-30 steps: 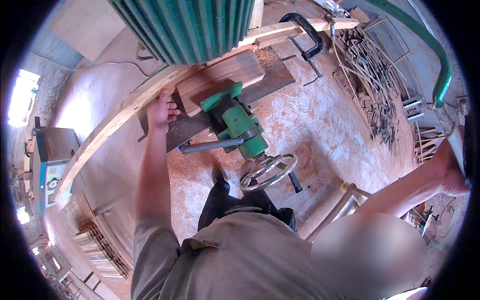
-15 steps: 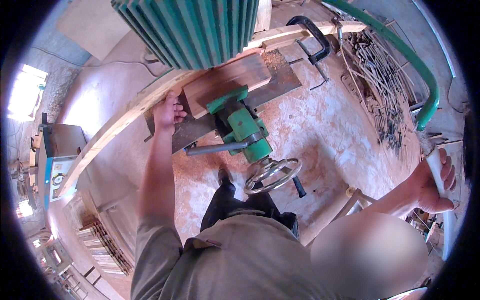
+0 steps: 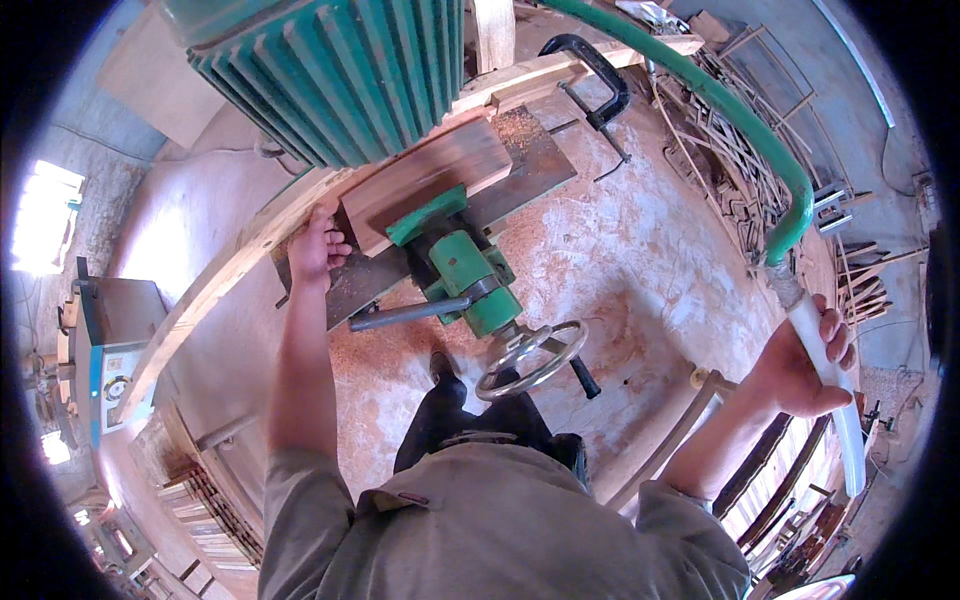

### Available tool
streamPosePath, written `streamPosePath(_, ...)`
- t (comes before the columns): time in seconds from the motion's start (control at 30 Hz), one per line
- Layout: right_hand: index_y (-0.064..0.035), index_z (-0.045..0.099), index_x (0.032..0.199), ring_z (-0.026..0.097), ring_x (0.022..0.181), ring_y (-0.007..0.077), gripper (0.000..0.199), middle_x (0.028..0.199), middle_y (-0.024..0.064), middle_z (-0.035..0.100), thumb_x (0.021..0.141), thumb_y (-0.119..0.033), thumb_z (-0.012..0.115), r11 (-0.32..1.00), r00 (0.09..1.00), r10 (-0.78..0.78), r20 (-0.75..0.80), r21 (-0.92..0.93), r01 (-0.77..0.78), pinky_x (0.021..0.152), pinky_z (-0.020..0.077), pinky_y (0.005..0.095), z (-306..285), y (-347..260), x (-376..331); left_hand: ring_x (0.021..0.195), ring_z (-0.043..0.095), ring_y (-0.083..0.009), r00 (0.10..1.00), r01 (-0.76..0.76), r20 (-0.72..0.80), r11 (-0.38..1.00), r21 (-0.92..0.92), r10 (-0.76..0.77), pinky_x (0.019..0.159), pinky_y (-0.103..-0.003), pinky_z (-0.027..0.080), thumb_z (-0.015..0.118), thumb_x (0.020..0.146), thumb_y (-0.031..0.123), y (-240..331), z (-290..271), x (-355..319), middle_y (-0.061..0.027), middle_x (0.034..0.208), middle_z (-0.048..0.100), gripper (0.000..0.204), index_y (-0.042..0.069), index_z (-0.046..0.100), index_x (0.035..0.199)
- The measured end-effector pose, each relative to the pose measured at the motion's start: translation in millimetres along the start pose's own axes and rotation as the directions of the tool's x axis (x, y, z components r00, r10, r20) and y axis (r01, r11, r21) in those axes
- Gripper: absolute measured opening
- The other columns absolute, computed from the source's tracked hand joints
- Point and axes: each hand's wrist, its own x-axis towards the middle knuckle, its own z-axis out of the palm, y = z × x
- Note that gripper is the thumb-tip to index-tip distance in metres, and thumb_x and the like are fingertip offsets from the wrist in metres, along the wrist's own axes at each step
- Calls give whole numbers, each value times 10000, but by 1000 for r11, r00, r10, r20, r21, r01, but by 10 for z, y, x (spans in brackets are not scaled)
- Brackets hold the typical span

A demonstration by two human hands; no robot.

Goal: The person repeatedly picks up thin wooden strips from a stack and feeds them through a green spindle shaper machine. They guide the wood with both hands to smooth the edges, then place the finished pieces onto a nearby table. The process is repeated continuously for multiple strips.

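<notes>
My right hand (image 3: 805,365) is wrapped around the whitish sleeve (image 3: 845,440) at the end of a long green lever (image 3: 740,125), out to the right. My left hand (image 3: 318,248) lies at the left end of a reddish-brown wood block (image 3: 425,185), by a long pale wood strip (image 3: 225,270). Its fingers are apart and slightly bent, and it grips nothing I can see. A green clamp (image 3: 465,265) presses its pad against the block's near side on a dark metal table (image 3: 535,175). The large ribbed green motor (image 3: 330,85) hides the area above the block.
A shiny handwheel (image 3: 535,375) and a grey clamp bar (image 3: 410,315) stick out towards me. A black C-clamp (image 3: 605,85) grips the strip's far right end. A machine cabinet (image 3: 120,330) stands left; scrap wood (image 3: 725,165) lies right. Sawdust covers parts of the floor.
My right hand and the green lever have swung inwards to the left, closer to my body. My left hand stays by the block. The whole view has shifted slightly.
</notes>
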Motion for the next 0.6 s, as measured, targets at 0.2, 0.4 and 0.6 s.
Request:
streamPosePath(0.2,-106,621,935,496,1025,300,415,912,40,572,727,-458,691,996,996,84,2,-1,-84,1052,228,552,-112,34,-280,520,581,-135,1000,-1,9,1000,-1,1,423,-239,414,530,843,521,1,-3,7,-30,693,571,488,50,549,970)
streamPosePath(0.4,-133,625,1026,417,1210,373,364,1127,104,591,780,-399,659,984,984,170,48,-60,-167,1084,210,495,-480,70,-622,522,584,-146,1000,11,-10,1000,-13,-11,419,-251,420,544,842,501,29,22,-29,-53,705,574,471,41,547,943)
streamPosePath(0.6,-70,598,997,499,1077,379,370,1027,143,602,796,-380,620,993,993,112,-31,50,-111,1050,239,588,-95,-175,-77,522,591,-161,999,18,-30,999,-31,-19,417,-262,429,546,843,481,20,11,-8,-61,705,576,443,46,550,927)
